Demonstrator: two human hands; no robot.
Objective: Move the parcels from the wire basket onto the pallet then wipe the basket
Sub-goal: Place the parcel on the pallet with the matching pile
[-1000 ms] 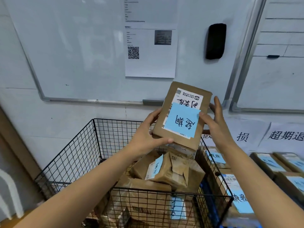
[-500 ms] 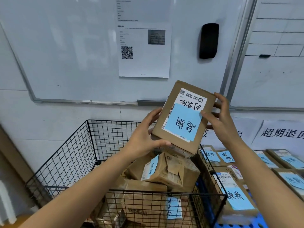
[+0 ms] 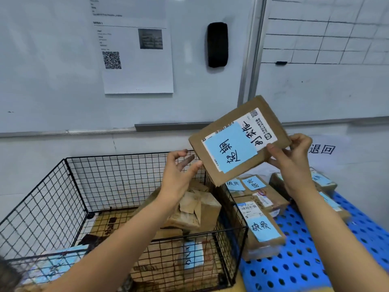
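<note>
Flat brown cardboard parcel (image 3: 240, 140) tilted, pinched at right edge by right hand (image 3: 292, 163). Left hand (image 3: 179, 175) just left of grip, apart. Black wire basket (image 3: 117, 186) with parcels below-left. Blue perforated plastic pallet (image 3: 315, 260), parcels on it, below grip.

There are two hands: the left hand (image 3: 179, 175) and the right hand (image 3: 294, 163). One flat parcel (image 3: 237, 140) is in the air, with one blue note (image 3: 230, 147) on it. There is one wire basket (image 3: 63, 203) and one blue pallet (image 3: 315, 268). In the basket at least three parcels (image 3: 195, 209) show; on the pallet at least five parcels (image 3: 263, 230), the exact number I cannot tell. On the wall are two whiteboards (image 3: 52, 70), one printed sheet (image 3: 136, 66) and one black eraser (image 3: 217, 44).
</note>
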